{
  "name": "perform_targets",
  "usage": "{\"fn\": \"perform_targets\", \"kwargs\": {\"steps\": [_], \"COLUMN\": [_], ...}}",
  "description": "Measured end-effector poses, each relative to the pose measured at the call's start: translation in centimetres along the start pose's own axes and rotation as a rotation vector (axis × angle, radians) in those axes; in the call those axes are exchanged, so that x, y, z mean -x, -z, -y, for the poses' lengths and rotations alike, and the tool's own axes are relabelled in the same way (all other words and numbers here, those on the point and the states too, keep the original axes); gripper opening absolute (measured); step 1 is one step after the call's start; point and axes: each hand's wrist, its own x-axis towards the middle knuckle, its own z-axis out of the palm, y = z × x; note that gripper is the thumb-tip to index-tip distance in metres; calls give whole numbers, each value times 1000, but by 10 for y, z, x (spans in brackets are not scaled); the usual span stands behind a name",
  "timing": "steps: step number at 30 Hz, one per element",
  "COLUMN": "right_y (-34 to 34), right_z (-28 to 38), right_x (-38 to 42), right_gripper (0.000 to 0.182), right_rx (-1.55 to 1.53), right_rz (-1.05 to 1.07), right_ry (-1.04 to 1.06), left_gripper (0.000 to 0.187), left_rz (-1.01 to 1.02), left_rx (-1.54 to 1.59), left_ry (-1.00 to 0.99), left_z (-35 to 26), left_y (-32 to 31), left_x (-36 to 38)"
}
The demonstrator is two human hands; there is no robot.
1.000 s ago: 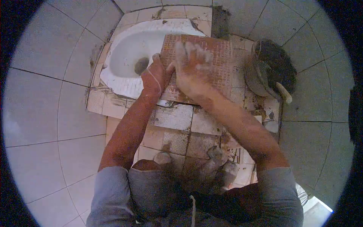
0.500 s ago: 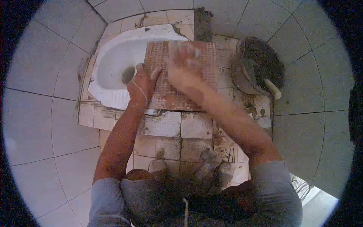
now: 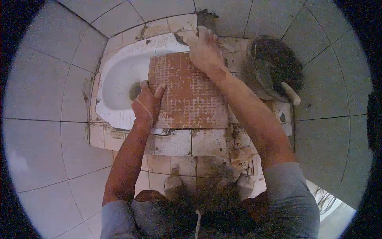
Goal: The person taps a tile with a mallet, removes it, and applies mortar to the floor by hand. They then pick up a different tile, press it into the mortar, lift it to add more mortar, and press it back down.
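A square tile (image 3: 187, 93) lies with its reddish-brown, ridged back facing up, patched with whitish residue. It covers the right part of a white squat toilet pan (image 3: 119, 115). My left hand (image 3: 146, 104) grips the tile's left edge, thumb on top; a thin string loops round that hand. At the tile's far right corner is my right hand (image 3: 207, 49), palm down and fingers stretched past the edge. Some of its fingertips are hard to make out. Whatever lies under the tile is hidden.
To the right stands a dark bucket (image 3: 274, 67) with a pale-handled tool (image 3: 290, 93) leaning on its rim. Stained floor tiles (image 3: 171, 142) form a step in front of the pan. Grey tiled walls (image 3: 326, 87) close in both sides.
My right hand has swept from the tile's middle to its far right corner. My left hand stays on the left edge. The view has shifted slightly.
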Motion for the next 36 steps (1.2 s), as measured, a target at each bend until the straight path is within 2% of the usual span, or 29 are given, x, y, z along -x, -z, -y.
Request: {"fn": "perform_targets", "kwargs": {"steps": [1,3,4,6,7,9,10,11,13,15,17,18,20,22,23,24,26,28,29,30,31,33,35,36], "right_y": [-14,-32,-28,-20,-20,-21,-32,-43,-40,-32,-26,-32,-42,-39,-35,0,20,61,92,123,123,111,68,69], "right_z": [-12,-27,-24,-12,-12,-15,-21,-23,-15,-4,2,-1,-7,-1,-9,-13,-38,-53,-59,-64,-78,-101,-115,-106], "right_x": [-4,-8,-11,-16,-19,-22,-15,-6,-15,-13,-12,-6,-14,-9,-11,-14,-7,4,22,40,55,80,106,110], "right_gripper": [45,44,44,43,43,43,43,32,24,24,29,28,28,27,27,36,43,45,50,55,57,60,57,55], "right_rx": [-2,232,232,-653,-657,-210,-208,-296,-377,-455,-601,-632,-656,-684,-688,-523,-135,-154,-212,-265,-198,-133,-199,-270], "right_rz": [-5,23,14,46,27,-35,-42,-119,-223,-116,-96,-19,34,-258,-270,39,272,192,271,348,512,837,778,727], "right_ry": [-9,328,319,-272,-282,183,163,156,171,83,-38,-199,-328,-37,-43,-51,-18,-173,-219,-268,-226,-185,-120,-64], "left_gripper": [68,67,65,65,64,64,64,64,65,66,66,66,67,67,67,67,68,67,67,66,65,64,63,63], "left_rz": [11,19,26,35,41,74,112,117,143,126,111,124,105,93,90,136,186,187,174,108,30,24,14,-2], "left_rx": [15,15,17,10,11,2,1,-5,-46,-56,-66,-106,-127,-162,-172,-170,-167,-141,-131,-67,-2,17,44,81], "left_ry": [2,1,7,10,20,36,68,52,108,72,42,30,4,-13,-23,23,78,78,83,3,-65,-28,-14,33], "left_z": [-2,-4,-3,-2,-3,-8,-11,-11,-12,-8,-2,1,0,0,0,-5,-10,-13,-9,3,11,5,-3,-4], "left_y": [1,1,1,0,1,6,9,9,9,5,0,-1,-5,-4,-4,0,4,8,4,-6,-9,-4,-2,-3], "left_x": [-1,-2,-3,-2,-4,-5,-3,0,-5,-4,-6,-4,-11,-7,-9,-9,-6,-5,-8,-11,-8,-3,-1,1]}}
